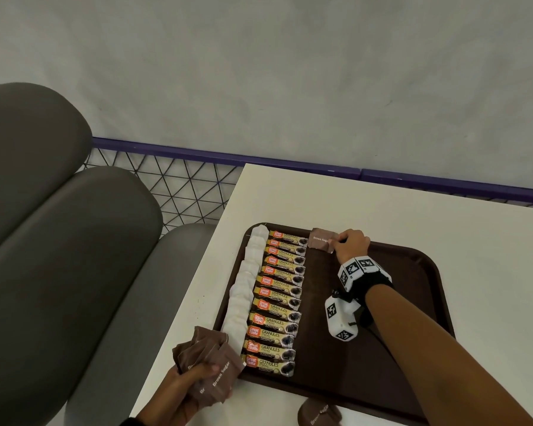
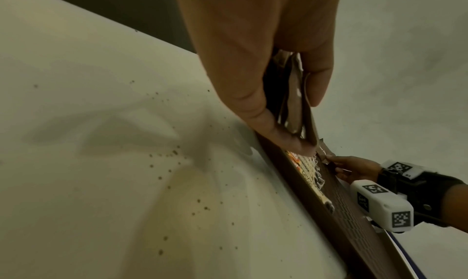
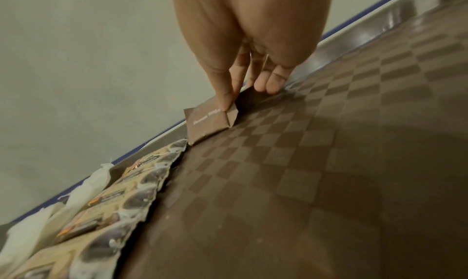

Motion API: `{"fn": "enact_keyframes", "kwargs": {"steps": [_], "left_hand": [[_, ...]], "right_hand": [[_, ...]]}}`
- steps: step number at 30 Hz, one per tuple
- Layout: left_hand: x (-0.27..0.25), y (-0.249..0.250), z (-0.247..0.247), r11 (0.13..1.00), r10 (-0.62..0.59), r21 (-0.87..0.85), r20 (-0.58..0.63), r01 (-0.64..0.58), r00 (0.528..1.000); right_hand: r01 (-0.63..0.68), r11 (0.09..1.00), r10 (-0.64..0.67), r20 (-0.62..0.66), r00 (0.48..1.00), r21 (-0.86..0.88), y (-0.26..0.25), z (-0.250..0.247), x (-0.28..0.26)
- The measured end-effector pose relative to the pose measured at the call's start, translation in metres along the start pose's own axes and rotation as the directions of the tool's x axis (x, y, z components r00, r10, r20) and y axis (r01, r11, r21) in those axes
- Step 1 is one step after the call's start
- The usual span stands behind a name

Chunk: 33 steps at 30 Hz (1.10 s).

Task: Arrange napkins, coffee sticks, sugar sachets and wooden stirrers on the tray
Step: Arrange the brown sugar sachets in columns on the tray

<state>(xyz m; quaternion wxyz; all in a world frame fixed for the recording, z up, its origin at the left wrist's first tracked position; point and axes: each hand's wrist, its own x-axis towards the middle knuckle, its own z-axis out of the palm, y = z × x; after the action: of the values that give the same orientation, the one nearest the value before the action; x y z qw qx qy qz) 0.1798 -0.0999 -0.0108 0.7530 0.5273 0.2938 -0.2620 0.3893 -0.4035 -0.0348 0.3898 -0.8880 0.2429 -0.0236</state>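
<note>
A dark brown tray (image 1: 419, 272) lies on the white table. Along its left side runs a column of white napkins (image 1: 243, 290), and beside them a column of several coffee sticks (image 1: 277, 299). My right hand (image 1: 348, 244) pinches the edge of one brown sugar sachet (image 1: 320, 242) at the tray's far rim, right of the top coffee stick; the right wrist view shows the sachet (image 3: 210, 123) resting on the tray floor under my fingertips (image 3: 228, 101). My left hand (image 1: 191, 385) grips a bunch of brown sugar sachets (image 1: 210, 361) at the tray's near left corner, seen edge-on as the sachets (image 2: 293, 103) in the left wrist view.
Another brown sugar sachet (image 1: 319, 415) lies on the table in front of the tray. A grey padded bench (image 1: 59, 256) stands left of the table, with a wire mesh panel (image 1: 173, 186) and a purple rail (image 1: 290, 161) behind. The tray's right half is bare.
</note>
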Motion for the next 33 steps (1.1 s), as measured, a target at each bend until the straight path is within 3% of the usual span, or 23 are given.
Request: {"fn": "enact_keyframes", "kwargs": {"steps": [9, 15, 17, 20, 24, 28, 33], "left_hand": [[-0.004, -0.004, -0.006, 0.999, 0.052, 0.007, 0.066, -0.053, 0.996], [-0.019, 0.005, 0.020, 0.989, 0.148, -0.025, 0.153, -0.146, 0.977], [-0.023, 0.006, 0.031, 0.988, 0.157, -0.030, 0.161, -0.154, 0.974], [-0.028, 0.003, 0.045, 0.985, 0.170, -0.042, 0.158, -0.165, 0.973], [-0.035, 0.001, 0.061, 0.981, 0.189, -0.079, 0.155, -0.179, 0.970], [-0.044, -0.001, 0.071, 0.978, 0.206, -0.076, 0.176, -0.195, 0.963], [-0.053, -0.005, 0.073, 0.984, 0.162, -0.103, 0.216, -0.142, 0.963]], "right_hand": [[0.057, 0.998, -0.057, -0.023, 0.998, 0.019, -0.001, -0.016, -0.011], [0.249, 0.961, -0.257, 0.059, 0.965, 0.123, -0.003, -0.028, -0.051], [0.281, 0.940, -0.313, 0.165, 0.935, 0.193, -0.005, -0.033, -0.079], [0.265, 0.913, -0.379, 0.410, 0.830, 0.310, -0.015, -0.046, -0.132], [0.101, 0.908, -0.355, 0.616, 0.703, 0.408, -0.012, -0.053, -0.180], [0.007, 0.902, -0.339, 0.698, 0.631, 0.432, -0.004, -0.053, -0.201], [-0.030, 0.882, -0.355, 0.705, 0.614, 0.471, 0.005, -0.064, -0.209]]}}
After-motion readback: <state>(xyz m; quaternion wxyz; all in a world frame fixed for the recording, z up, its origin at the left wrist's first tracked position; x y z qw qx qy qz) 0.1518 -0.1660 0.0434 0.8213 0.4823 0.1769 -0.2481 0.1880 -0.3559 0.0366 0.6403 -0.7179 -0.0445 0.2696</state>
